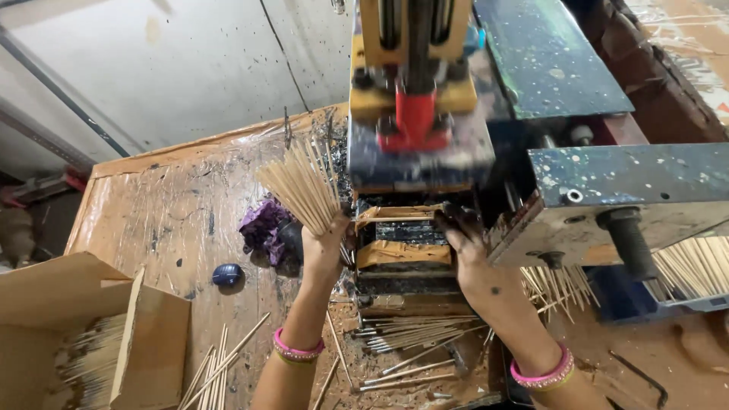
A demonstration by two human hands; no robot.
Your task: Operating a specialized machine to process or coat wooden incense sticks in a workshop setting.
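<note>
Bundle of thin pale bamboo sticks (300, 186): held fanned and upright in the left hand (323, 247), whose fingers are closed round the lower ends; the fan spreads up and to the left, just beside the machine's feed opening.

Right hand (465, 247): fingertips blackened, resting at the right edge of the tan and black feed slot (401, 235) of the machine; fingers curled against the part, though whether they pinch anything cannot be told.

Machine, yellow and red press head (414, 83) over a dark, paint-flecked metal body (607, 178): stands directly ahead of both hands.

Loose sticks with darkened ends (410, 342): lying flat below the slot, between the two forearms.

Further pale sticks (695, 266): bunched at the far right under the machine body.

Open brown cardboard box (144, 342): lower left, holding more sticks.

Worn wooden table covered in clear plastic film (175, 205): carries a small dark blue rounded lump (227, 274) and a crumpled purple wad (263, 224).

Handling note, as a judgement: the bundle feeds best if the grip stays low and loose enough for single sticks to slide free, ends kept level, with the right fingertips kept clear of the press head.
</note>
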